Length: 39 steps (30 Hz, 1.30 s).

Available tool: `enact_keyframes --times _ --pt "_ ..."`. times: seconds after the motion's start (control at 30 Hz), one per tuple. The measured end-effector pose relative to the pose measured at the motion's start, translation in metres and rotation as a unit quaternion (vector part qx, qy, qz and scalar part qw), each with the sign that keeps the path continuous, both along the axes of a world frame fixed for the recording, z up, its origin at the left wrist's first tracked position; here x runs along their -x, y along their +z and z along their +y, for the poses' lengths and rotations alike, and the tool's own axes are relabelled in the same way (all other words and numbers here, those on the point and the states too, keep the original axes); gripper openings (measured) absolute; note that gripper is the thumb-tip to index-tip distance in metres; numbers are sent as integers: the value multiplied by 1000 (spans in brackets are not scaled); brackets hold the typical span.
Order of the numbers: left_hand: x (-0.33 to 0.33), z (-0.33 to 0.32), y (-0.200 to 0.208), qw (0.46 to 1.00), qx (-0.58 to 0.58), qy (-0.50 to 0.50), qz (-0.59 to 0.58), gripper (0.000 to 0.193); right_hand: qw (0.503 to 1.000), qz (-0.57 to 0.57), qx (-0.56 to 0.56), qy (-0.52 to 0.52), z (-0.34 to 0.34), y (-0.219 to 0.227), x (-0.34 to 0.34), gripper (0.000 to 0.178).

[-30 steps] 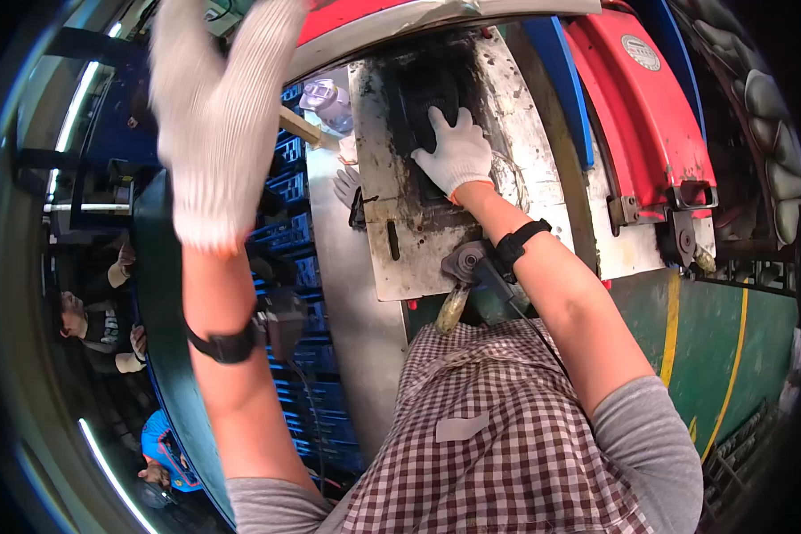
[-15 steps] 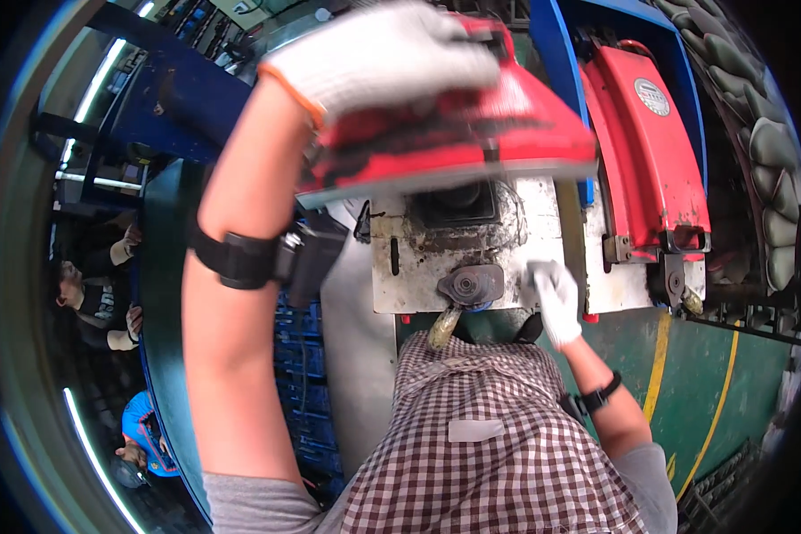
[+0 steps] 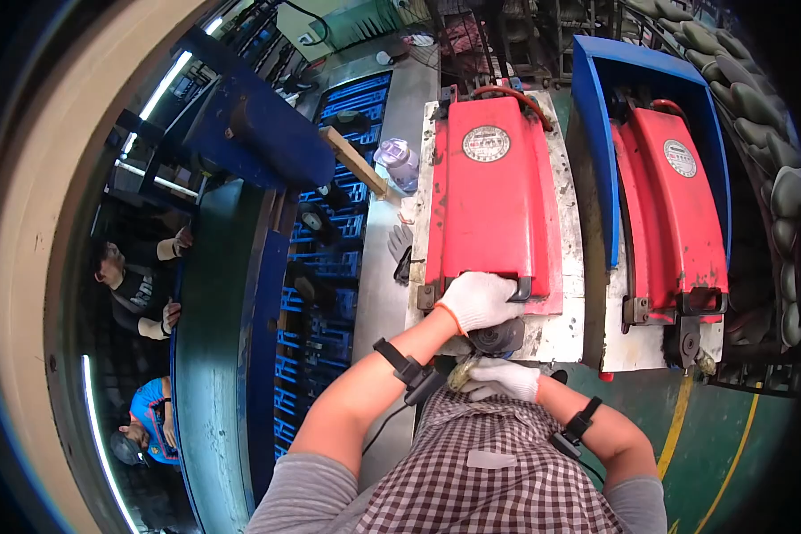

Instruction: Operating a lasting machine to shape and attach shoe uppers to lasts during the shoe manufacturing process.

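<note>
A long red machine cover (image 3: pixel 494 200) lies lowered on a worn pale metal base (image 3: pixel 568 294) in front of me. My left hand (image 3: pixel 479 301), in a white glove, is closed over the black handle (image 3: pixel 524 288) at the cover's near edge. Just below it shows part of a round dark metal latch (image 3: pixel 498 338). My right hand (image 3: pixel 504 381), also gloved, is closed at a tape-wrapped lever (image 3: pixel 459 374) at the base's front edge, close to my checked apron. The fingers partly hide the lever.
To the right, a second red-covered machine (image 3: pixel 672 205) stands inside a blue frame (image 3: pixel 594 133). On the left run a conveyor with blue racks (image 3: pixel 325 258), a pale purple bottle (image 3: pixel 399 162) and a grey glove (image 3: pixel 400 242). Two people work beyond a green-topped bench (image 3: pixel 214 356).
The red cover, raised and tilted before, is now down on its base. My left hand came down with it toward me. My right hand moved left from the base's front right to the lever.
</note>
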State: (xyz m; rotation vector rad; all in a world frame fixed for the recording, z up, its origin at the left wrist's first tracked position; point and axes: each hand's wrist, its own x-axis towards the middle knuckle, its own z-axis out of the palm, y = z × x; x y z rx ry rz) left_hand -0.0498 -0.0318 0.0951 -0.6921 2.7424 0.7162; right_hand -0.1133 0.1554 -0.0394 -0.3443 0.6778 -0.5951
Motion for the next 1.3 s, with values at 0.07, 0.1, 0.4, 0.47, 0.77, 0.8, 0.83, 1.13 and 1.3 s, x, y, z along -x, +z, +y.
enact_keyframes --times 0.07,0.1,0.4,0.47,0.77,0.8,0.83,1.13,1.3 --pt "-6 -5 -3 1000 15 -9 1 53 991 -121 -35 -47 -16 1 -28 56" --pt "-5 -6 -2 1000 18 -9 8 53 981 -168 -51 -79 -18 1 -30 55" --pt "-12 -8 -1 1000 4 2 -4 59 987 -125 -75 -62 15 5 10 42" --pt "-12 -8 -1 1000 2 2 -7 59 992 -52 -73 -94 27 15 44 43" --pt "-16 0 13 999 39 27 7 54 749 549 136 -345 119 80 165 30" --pt "-16 2 13 999 40 30 11 54 655 623 190 -383 132 88 186 28" --pt "-18 3 11 995 24 69 70 51 584 668 194 -419 145 100 203 27" --pt "37 59 9 857 -36 170 486 15 396 866 18 -304 257 42 319 44" --pt "132 115 23 866 -67 -5 496 34 426 862 -98 -258 251 60 302 57"
